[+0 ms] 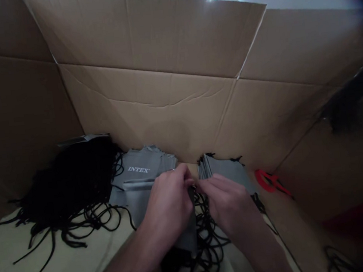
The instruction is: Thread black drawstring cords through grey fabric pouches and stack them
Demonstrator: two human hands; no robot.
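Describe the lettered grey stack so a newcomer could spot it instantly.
Against the cardboard wall, find the black cord heap at left. Right of it lies the grey fabric stack; white INTEX lettering sets it apart from the stack beyond the right hand.

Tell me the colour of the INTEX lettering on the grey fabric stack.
White: the INTEX lettering stands out on the grey fabric stack. It shows best in the head view.
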